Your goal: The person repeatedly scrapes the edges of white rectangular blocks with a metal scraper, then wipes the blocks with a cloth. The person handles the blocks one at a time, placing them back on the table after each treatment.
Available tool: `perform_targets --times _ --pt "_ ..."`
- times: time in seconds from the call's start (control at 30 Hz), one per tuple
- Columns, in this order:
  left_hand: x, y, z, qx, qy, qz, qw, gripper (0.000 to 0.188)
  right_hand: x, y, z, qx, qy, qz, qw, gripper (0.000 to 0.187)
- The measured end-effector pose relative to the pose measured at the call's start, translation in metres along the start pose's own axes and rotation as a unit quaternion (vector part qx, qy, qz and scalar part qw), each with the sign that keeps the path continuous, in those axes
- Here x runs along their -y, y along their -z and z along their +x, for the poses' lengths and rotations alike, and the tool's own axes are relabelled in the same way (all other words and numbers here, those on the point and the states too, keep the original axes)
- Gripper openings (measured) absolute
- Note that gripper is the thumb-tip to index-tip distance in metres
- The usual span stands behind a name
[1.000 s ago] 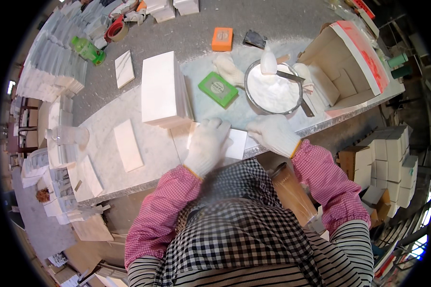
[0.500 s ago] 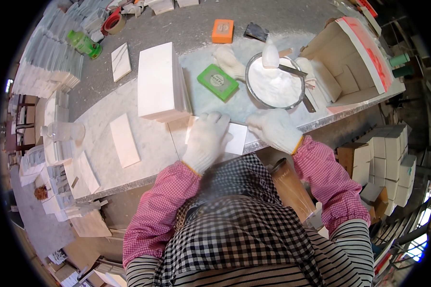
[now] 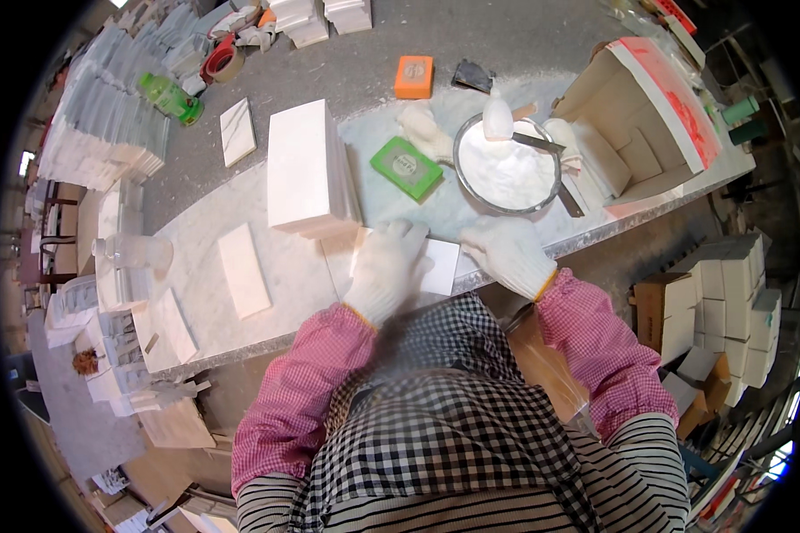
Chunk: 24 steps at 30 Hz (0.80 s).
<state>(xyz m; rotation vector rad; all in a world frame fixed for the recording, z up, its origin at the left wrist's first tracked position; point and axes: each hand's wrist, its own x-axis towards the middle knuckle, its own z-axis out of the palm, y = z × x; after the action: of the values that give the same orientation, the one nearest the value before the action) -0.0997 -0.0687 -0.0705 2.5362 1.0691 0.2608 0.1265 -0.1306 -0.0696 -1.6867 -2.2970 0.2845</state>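
A small white rectangular tile [image 3: 439,266] lies flat near the front edge of the marble worktop [image 3: 196,258]. My left hand [image 3: 388,269], in a white glove, rests flat across the tile's left part, blurred by motion. My right hand [image 3: 507,253], also gloved, lies at the tile's right end with its fingers bent against it. A metal bowl of white powder [image 3: 507,169] with a white cloth or glove and a tool in it stands just beyond my right hand. A tall stack of white tiles [image 3: 307,169] stands beyond my left hand.
A green sponge [image 3: 406,167] and an orange block [image 3: 414,76] lie behind the tile. An open cardboard box [image 3: 636,124] sits at the right end. Loose tiles [image 3: 243,269] lie to the left, a green bottle [image 3: 171,96] and tape roll [image 3: 221,60] far left. Boxes [image 3: 711,311] stand below right.
My left hand has shifted a little over the tile and is now blurred. My right hand stays at the tile's right end.
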Motion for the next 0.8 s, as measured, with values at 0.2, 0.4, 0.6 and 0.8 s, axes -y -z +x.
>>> perform_targets --times 0.2,0.4,0.6,0.8 --pt "0.001 0.000 -0.002 -0.023 -0.008 -0.033 0.999 0.048 0.000 0.004 0.004 -0.048 0.028 -0.001 0.998 0.010" --pt "0.001 -0.001 -0.002 -0.029 -0.018 -0.033 0.999 0.047 -0.003 0.002 0.005 -0.051 0.042 -0.001 0.998 0.009" --pt "0.003 -0.004 -0.003 -0.021 -0.017 -0.021 0.999 0.046 -0.006 -0.010 0.000 -0.014 0.017 0.000 1.000 0.007" --pt "0.000 0.001 -0.001 -0.005 -0.005 -0.014 1.000 0.046 0.002 -0.011 -0.006 -0.047 0.003 0.019 0.999 0.009"
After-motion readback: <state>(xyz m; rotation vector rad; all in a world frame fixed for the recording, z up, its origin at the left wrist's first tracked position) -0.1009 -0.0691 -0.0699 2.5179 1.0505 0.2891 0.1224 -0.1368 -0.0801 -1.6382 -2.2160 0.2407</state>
